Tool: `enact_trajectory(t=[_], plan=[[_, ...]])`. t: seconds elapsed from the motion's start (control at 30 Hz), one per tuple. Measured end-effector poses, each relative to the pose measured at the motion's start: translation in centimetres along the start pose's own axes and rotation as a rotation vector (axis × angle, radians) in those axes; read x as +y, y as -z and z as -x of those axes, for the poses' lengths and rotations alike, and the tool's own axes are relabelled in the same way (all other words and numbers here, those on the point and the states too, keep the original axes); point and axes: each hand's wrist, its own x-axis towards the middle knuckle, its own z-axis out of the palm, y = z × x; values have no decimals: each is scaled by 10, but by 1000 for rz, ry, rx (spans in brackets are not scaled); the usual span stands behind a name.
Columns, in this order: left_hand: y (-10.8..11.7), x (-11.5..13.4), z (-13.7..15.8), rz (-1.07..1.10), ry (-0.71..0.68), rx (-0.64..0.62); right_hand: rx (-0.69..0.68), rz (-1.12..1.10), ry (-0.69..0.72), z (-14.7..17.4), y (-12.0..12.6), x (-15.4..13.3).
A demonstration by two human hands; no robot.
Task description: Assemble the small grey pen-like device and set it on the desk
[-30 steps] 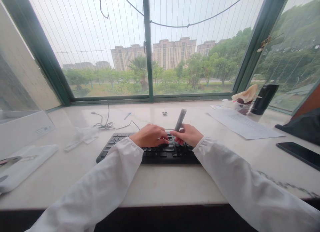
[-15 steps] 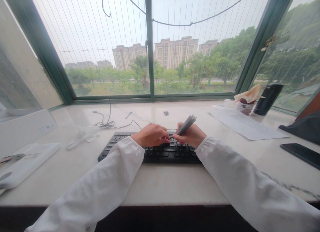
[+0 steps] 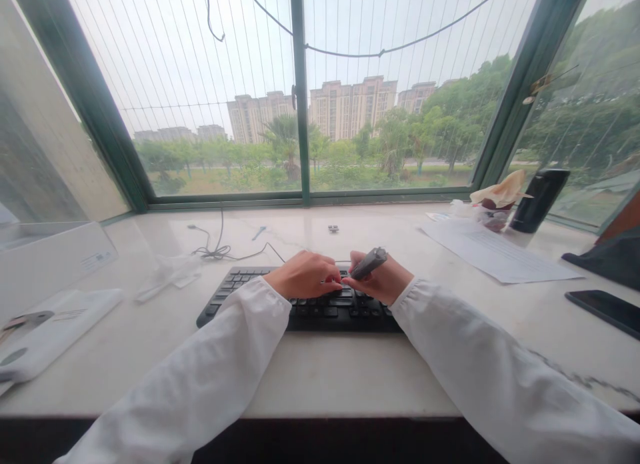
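Observation:
A black keyboard point(image 3: 330, 321) lies on the white countertop in front of me, with several keys hidden under my hands. My left hand point(image 3: 306, 275) rests over its middle, fingers curled and fingertips close together down at the keys; what they pinch, if anything, is hidden. Just to the right, my right hand point(image 3: 384, 281) grips a thick grey cylindrical tool point(image 3: 369, 265), tilted with its top end up and to the right. The tool's lower end is hidden by the fingers, close to the left fingertips at the keys.
Behind the keyboard lie a coiled cable point(image 3: 215, 252), a small blue item point(image 3: 259, 233) and a small metallic piece point(image 3: 333, 229). Paper point(image 3: 500, 251), a black cylinder point(image 3: 540, 201) and a phone point(image 3: 607, 312) lie right. A white box point(image 3: 55, 251) and plastic packaging point(image 3: 167, 274) are left.
The grey tool has tipped lower, its top end dropping slightly left and toward me. My right hand has turned a little with it; the left hand stays nearly in place.

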Motion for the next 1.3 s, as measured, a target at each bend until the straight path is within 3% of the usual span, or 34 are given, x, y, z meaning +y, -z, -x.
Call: enact_trajectory(t=[0.7, 1.03, 1.3], plan=[[0, 2, 1, -35, -4, -17, -23, 50, 92, 8, -2, -20], [-3, 0, 2, -113, -27, 15, 50, 80, -6, 6, -4, -19], [2, 3, 2, -104, -26, 9, 48, -79, -89, 3, -10, 0]])
